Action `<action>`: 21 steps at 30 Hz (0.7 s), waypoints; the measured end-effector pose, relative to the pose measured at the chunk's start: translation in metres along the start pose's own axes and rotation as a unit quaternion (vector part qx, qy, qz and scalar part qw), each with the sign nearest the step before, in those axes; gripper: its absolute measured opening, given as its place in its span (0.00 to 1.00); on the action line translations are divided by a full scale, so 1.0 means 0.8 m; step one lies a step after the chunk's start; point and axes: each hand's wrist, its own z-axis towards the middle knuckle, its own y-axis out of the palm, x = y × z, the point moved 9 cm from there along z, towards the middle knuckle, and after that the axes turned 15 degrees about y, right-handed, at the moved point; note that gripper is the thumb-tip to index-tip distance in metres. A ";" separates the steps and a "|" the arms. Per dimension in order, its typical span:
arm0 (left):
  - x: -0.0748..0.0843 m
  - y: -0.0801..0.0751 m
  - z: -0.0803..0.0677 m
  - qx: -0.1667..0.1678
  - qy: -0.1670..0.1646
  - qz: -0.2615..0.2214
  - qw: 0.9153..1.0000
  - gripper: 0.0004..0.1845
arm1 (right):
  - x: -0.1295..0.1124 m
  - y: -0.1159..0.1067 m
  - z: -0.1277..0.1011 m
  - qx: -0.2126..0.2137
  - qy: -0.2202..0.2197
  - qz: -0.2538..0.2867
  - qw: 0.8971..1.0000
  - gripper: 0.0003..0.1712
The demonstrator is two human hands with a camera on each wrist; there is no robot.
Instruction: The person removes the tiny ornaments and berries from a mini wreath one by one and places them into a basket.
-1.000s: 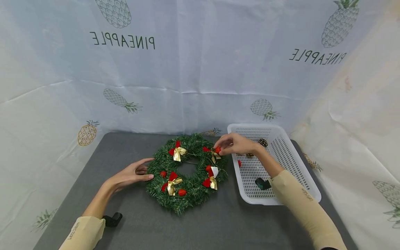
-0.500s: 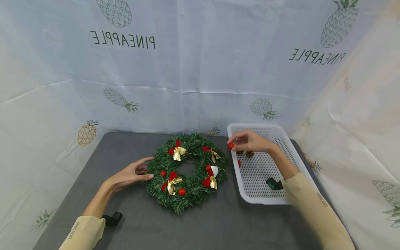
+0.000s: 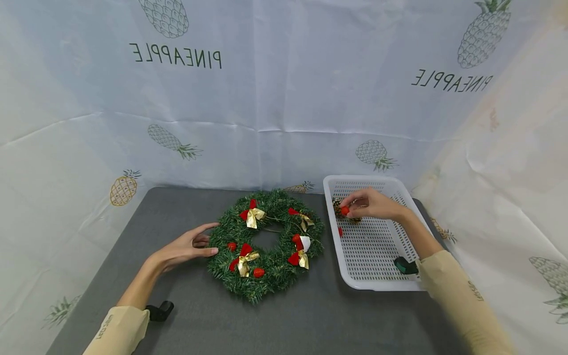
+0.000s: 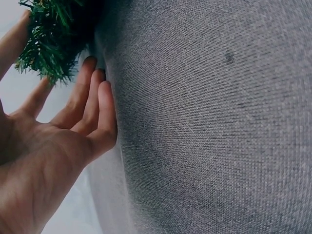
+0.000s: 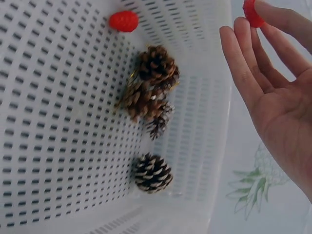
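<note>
Moved since earlier frames: right hand [image 3: 370,204], off the wreath [image 3: 267,242] w/ a red berry [image 3: 344,210], now over the far end of the white basket [image 3: 401,276].

Head view: berry pinched at fingertips, above the basket floor, beside pine cones [image 3: 338,205]; second berry [image 3: 339,231] lying loose in the basket. Left hand [image 3: 188,246] flat and relaxed on the grey table [image 3: 310,315], fingertips touching wreath's left edge, gripping nothing.

Left wrist: straight fingers [image 4: 85,95] against green needles [image 4: 51,41]; no hold on them.

Right wrist: berry [image 5: 252,12] held between thumb and fingertip only, at frame's edge. Cones [image 5: 151,92] below, one apart [image 5: 152,172].

Risk, as judged: light pinch slipping, berry bouncing out over basket's low rim; wreath sliding, since merely touched, not held.
</note>
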 end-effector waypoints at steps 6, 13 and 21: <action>0.000 0.000 0.000 -0.001 -0.002 0.002 1.000 0.48 | 0.018 -0.002 -0.003 -0.009 0.009 -0.010 1.000 0.18; 0.000 0.001 -0.001 0.000 -0.003 0.003 1.000 0.47 | 0.033 0.003 -0.002 -0.021 0.012 -0.020 1.000 0.17; -0.002 0.002 -0.001 0.000 -0.002 0.001 1.000 0.47 | 0.046 0.009 0.000 -0.039 0.032 -0.015 0.999 0.20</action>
